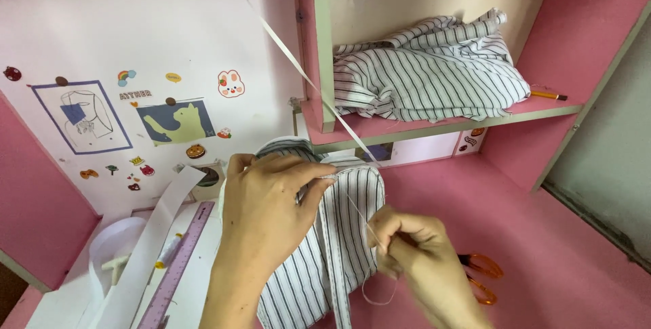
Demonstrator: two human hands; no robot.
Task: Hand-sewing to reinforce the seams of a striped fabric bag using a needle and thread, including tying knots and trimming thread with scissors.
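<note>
Left hand (268, 200): fingers curled shut, pinching the upper edge of a white cotton garment piece with thin dark stripes (339, 248), holding it up off the pink tabletop (542, 234). Right hand (413, 248): closed to a fine pinch just right of the striped piece, on what looks like a needle, too small to be sure, with a thin white sewing thread (359, 217) running up and left from the fingertips to the cloth near the left hand's thumb. A loose loop of the same thread hanging below the right hand.

Striped piece between the two hands, long axis running from the lower edge of view up toward the shelf, top end pointing away from the body; left hand on it, right hand just beside its right edge. Thread line slanting from lower right to upper left, so stitch point up and left of the right hand.

Just right of the right hand: orange-handled scissors (483, 276), flat on the tabletop. On the pink shelf (434, 129) above: a heap of the same striped fabric (434, 75). At left: a roll of white tape (125, 248) and a purple ruler (178, 264).
</note>
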